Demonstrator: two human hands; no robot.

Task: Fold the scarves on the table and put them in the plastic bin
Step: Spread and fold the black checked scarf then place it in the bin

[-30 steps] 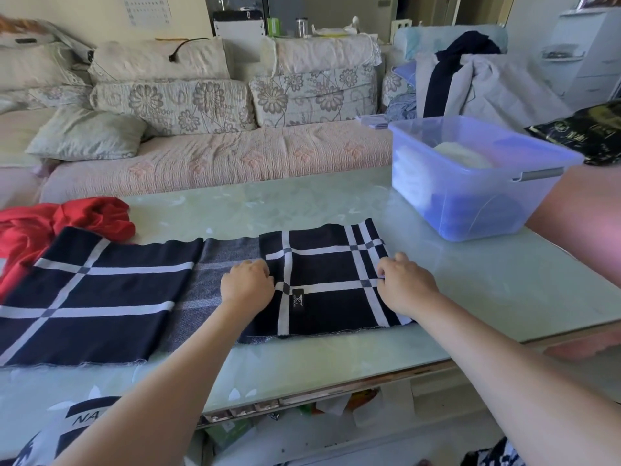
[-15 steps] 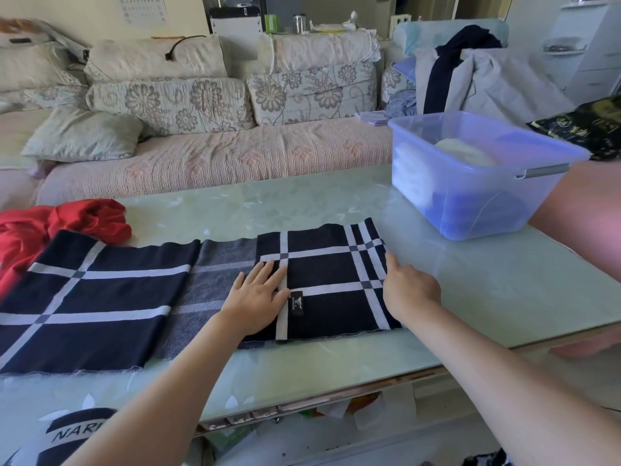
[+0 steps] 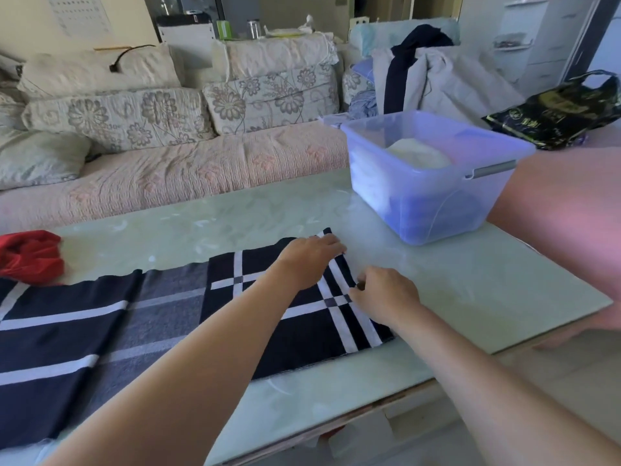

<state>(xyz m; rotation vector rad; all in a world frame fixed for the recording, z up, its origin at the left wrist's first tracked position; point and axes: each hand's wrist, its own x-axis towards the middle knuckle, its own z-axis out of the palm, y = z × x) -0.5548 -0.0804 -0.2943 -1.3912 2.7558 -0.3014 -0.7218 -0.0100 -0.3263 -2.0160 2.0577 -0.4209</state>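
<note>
**Navy checked scarf (image 3: 84,334) flat on the bench (image 3: 470,290), both hands at its right end**

Spread lengthwise along the near side of the glossy pale-green top, right end doubled back over a greyer stretch. Left hand (image 3: 309,260) laid on the far right corner, fingers bent at the hem; gripping or only touching, cannot tell. Right hand (image 3: 383,294) at the right edge, thumb and fingers pinching the cloth. Red scarf (image 3: 30,255) bunched at far left, just beside. Translucent blue plastic bin (image 3: 437,210) further right, apart, cream folded cloth (image 3: 416,154) inside. Floral sofa (image 3: 201,173) beyond.
</note>
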